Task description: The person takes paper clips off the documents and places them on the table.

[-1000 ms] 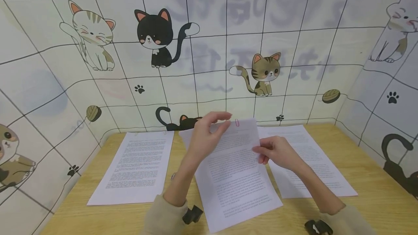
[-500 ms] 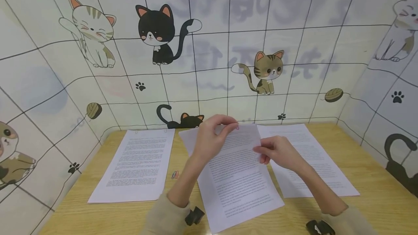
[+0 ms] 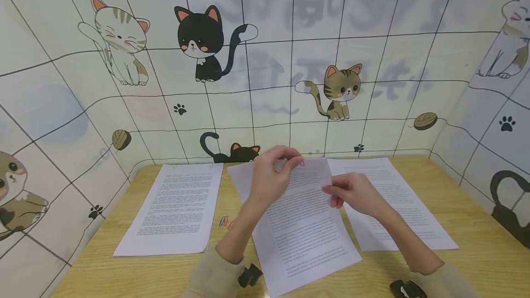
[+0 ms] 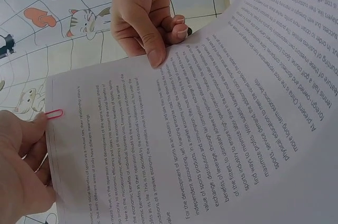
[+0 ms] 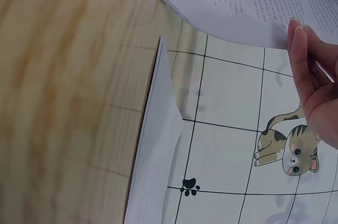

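Note:
Printed sheets (image 3: 306, 229) stand tilted above the table between both hands. My left hand (image 3: 269, 176) is at their top edge, pinching a pink paper clip (image 3: 302, 163) between thumb and fingertips. Seen from the left wrist, the clip (image 4: 54, 113) straddles the paper's edge, with one looped end over the print and the other end in the fingers. My right hand (image 3: 354, 192) grips the sheets' right side, its thumb flat on the printed face. In the right wrist view, the fingers of the right hand (image 5: 317, 86) meet the bowed paper edge (image 5: 232, 36).
On the wooden table (image 3: 95, 275), a printed stack (image 3: 167, 215) with clips along its top lies at left. Another stack (image 3: 393, 197) lies at right, partly behind the held sheets. Loose coloured paper clips (image 3: 224, 220) lie beside my left forearm. A cat-patterned wall covering (image 3: 269, 118) rises behind.
My left fingers have moved right from beside the pink clip onto it, partly covering it. The sheets' top has dropped slightly. The right hand keeps its grip. The head view has shifted a little.

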The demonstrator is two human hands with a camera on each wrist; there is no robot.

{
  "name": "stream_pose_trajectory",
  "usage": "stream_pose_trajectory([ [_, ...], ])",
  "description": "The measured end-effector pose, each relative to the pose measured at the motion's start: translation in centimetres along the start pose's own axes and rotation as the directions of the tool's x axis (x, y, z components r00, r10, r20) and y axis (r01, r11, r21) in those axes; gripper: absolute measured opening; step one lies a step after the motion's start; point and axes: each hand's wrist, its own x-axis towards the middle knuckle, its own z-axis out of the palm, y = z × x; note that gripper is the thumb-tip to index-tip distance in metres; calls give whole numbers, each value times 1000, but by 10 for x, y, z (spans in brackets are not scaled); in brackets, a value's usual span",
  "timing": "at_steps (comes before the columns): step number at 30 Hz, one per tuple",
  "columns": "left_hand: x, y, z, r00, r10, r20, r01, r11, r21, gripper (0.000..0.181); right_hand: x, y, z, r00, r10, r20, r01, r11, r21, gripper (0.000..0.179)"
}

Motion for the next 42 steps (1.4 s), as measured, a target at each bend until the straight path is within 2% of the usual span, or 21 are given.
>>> stream_pose_trajectory([
  [4,0,0,0,1000,5,-31,-6,1000,-17,5,0,0,0,1000,3,2,-3,1000,3,9],
  [8,2,0,-2,998,-34,-47,31,998,-63,5,0,0,-1,1000,6,5,-6,1000,2,10],
  [12,2,4,-6,997,-71,-28,68,992,-104,5,-1,2,-2,1000,0,-1,0,1000,-6,8],
  [16,3,8,-10,998,-61,-21,58,992,-110,8,-1,4,-2,1000,-11,-7,11,1000,-23,9],
  [20,1,11,-17,999,-30,-22,28,996,-89,7,0,4,-2,1000,-8,-7,8,1000,-28,10],
  [23,-2,13,-22,1000,-30,-7,30,997,-69,5,1,5,-2,1000,7,-8,-7,1000,-19,9],
  [32,-12,3,-40,999,-31,25,32,998,-47,3,0,5,-2,1000,8,-17,-9,1000,-24,16],
  [35,-17,-2,-47,998,-46,39,48,998,-40,4,0,5,-2,1000,13,-19,-14,1000,-24,17],
  [42,-27,-9,-63,993,-106,55,103,993,61,6,0,5,-2,1000,5,-23,-5,1000,-11,15],
])
